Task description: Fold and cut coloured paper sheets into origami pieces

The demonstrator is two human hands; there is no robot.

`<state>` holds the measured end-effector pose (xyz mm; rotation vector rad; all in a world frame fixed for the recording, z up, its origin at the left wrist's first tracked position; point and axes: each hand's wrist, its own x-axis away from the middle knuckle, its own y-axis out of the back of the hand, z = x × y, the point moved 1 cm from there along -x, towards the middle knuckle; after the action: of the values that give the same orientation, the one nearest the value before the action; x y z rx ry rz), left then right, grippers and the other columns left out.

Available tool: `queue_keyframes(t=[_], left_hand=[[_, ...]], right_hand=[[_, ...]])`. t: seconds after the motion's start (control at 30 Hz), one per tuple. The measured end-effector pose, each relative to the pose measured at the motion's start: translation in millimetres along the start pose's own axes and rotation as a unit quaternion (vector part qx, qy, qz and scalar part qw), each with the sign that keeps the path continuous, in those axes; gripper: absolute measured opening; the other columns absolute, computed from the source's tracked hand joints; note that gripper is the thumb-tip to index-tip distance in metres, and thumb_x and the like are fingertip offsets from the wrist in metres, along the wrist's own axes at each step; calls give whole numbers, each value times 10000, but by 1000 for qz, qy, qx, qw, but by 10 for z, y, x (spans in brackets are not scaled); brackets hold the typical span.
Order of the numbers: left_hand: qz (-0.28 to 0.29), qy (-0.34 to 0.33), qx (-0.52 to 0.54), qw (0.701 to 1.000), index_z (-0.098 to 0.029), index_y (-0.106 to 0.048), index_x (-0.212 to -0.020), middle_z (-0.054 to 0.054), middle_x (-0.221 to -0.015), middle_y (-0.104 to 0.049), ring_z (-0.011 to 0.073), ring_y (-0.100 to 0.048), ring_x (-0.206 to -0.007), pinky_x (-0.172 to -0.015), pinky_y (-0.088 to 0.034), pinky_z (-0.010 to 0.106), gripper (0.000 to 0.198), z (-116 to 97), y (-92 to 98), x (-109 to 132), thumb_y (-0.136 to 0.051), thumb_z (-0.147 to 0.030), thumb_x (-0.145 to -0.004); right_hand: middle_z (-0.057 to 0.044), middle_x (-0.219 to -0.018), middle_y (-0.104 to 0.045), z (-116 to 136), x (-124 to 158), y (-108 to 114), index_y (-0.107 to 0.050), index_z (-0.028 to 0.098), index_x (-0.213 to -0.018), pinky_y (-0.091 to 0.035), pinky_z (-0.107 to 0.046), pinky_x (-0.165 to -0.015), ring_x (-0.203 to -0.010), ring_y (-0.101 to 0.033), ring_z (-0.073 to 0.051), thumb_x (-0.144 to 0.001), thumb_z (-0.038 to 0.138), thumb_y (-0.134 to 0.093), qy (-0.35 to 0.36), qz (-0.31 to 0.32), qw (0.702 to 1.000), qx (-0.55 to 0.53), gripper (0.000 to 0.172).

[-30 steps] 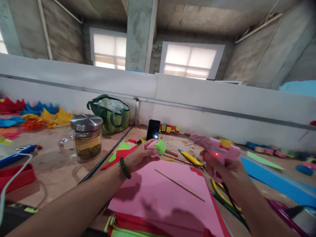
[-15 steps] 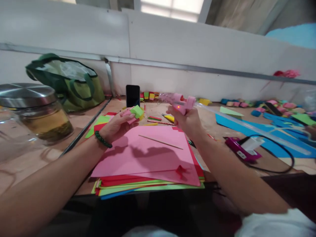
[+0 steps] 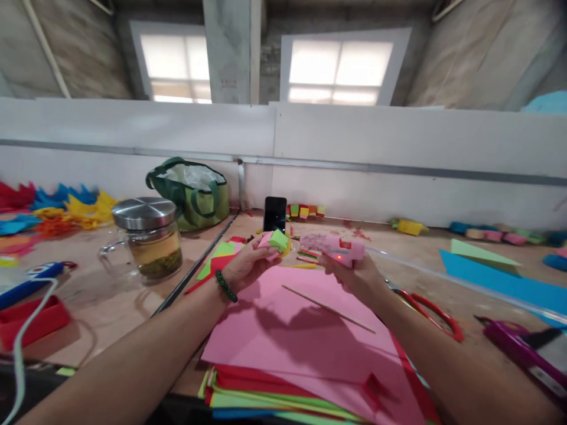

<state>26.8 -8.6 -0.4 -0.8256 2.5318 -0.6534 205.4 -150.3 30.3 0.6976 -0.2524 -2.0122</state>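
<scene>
My left hand (image 3: 252,260), with a dark bead bracelet on its wrist, grips a small folded paper piece (image 3: 278,241) in pink, green and some yellow. In my right hand (image 3: 352,274) is a pink hot glue gun (image 3: 339,248) with its small light lit and a long clear glue stick (image 3: 425,273) trailing out behind. The gun's nozzle points left toward the folded paper; I cannot tell whether they touch. Below both hands lies a stack of coloured paper, a pink sheet (image 3: 266,330) on top. A thin wooden stick (image 3: 328,308) rests across it, near a small red paper scrap (image 3: 374,389).
Left stand a glass mug of tea (image 3: 155,248) and a green bag (image 3: 199,203). A phone (image 3: 274,213) leans at the back. Red-handled scissors (image 3: 436,313), a purple power strip (image 3: 527,351) and blue paper (image 3: 500,280) lie right. Several folded paper pieces line the wall.
The camera view has tilted up and turned left, bringing windows, more of the left table and the scissors into sight. Both hands keep hold of the same things.
</scene>
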Motion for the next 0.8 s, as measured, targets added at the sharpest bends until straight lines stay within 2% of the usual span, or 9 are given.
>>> queue_keyframes(t=[0.1,0.33,0.57,0.8], left_hand=[[4,11,-6,1000,-185,-620,-996,2,-898,-650,112,-618,-782,-757,-514,244,381,-3,-17,21,-773,-92,-660],[8,26,-16,1000,-182,-620,-973,2,-881,-648,114,-608,-791,-734,-506,234,389,7,-38,34,-780,-76,-634],[12,35,-27,999,-187,-626,-985,15,-920,-650,127,-616,-809,-729,-510,239,382,13,-24,25,-781,-109,-644],[23,41,-36,998,-177,-636,-958,5,-888,-638,113,-604,-766,-726,-511,244,342,18,-21,32,-779,-115,-653]], right_hand=[[29,-487,-510,42,50,-12,-571,183,-586,-281,-203,-331,-382,-375,-69,-729,483,-676,0,19,1000,6,348],[62,-444,-404,45,26,8,-566,177,-616,-238,-204,-348,-388,-332,-67,-739,478,-663,-18,23,999,35,340],[51,-511,-473,38,54,44,-621,179,-693,-312,-215,-414,-445,-404,-85,-737,474,-672,-4,61,997,37,303],[60,-505,-447,24,23,57,-616,173,-716,-296,-211,-403,-434,-369,-73,-772,456,-634,7,68,997,28,289]])
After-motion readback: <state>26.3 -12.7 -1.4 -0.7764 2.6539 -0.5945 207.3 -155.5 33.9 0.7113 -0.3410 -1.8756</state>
